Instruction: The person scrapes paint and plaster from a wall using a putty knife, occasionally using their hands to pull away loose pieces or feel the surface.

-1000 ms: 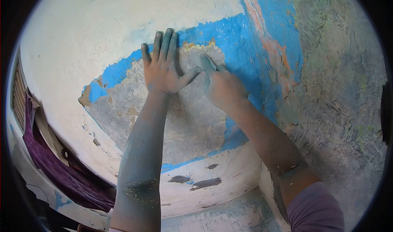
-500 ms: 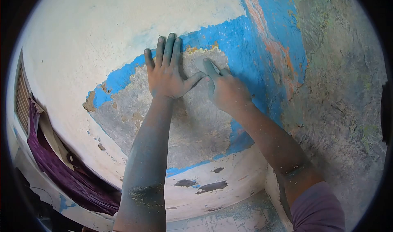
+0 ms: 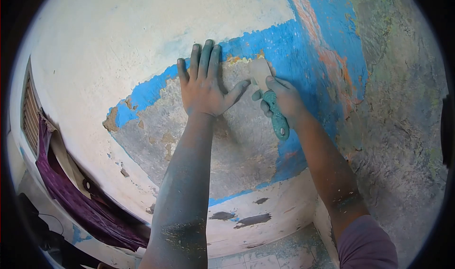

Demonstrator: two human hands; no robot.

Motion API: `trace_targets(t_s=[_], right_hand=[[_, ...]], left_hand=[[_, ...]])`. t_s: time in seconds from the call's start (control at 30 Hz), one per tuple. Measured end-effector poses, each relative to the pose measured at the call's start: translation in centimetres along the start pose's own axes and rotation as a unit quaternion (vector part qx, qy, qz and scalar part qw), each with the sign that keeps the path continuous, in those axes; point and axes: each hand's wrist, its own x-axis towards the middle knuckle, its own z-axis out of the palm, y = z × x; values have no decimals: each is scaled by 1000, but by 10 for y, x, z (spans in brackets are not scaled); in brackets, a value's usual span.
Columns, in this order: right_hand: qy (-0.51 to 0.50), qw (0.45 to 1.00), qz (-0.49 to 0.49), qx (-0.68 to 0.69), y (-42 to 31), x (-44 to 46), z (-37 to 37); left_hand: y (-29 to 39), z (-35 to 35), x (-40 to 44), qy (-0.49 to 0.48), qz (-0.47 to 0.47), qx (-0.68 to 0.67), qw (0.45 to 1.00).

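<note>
My left hand lies flat on the wall, fingers spread, the fingertips across a strip of blue paint and the palm over bare grey plaster. To its right, my right hand grips a putty knife with a green, speckled handle. The handle points down, and the knife's broad pale blade reaches up to the ragged upper edge of the grey patch, near the blue paint. Whether the blade's edge presses on the wall I cannot tell. Dust coats both hands and forearms.
At right, a rough grey-green wall meets this one at a corner with orange-pink streaks. A purple curtain hangs at lower left beside a slatted opening. Tiled floor shows at the bottom.
My right hand has turned the putty knife so that its green handle now shows below the fist. The view has shifted slightly; my left hand keeps its place on the wall.
</note>
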Motion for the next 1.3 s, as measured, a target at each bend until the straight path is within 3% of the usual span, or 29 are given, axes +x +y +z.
trace_targets(t_s=[0.17, 0.47, 0.77, 1.3], right_hand=[[36, 993, 40, -106, 2, 1, 0], [57, 979, 20, -197, -13, 1, 16], [109, 971, -3, -214, -10, 5, 25], [120, 974, 40, -185, -5, 5, 26]], left_hand=[[1, 2, 0, 10, -1, 2, 1000], [0, 3, 0, 9, 0, -5, 1000], [-1, 1, 0, -23, -2, -4, 1000], [-3, 4, -1, -22, 1, 1, 1000]])
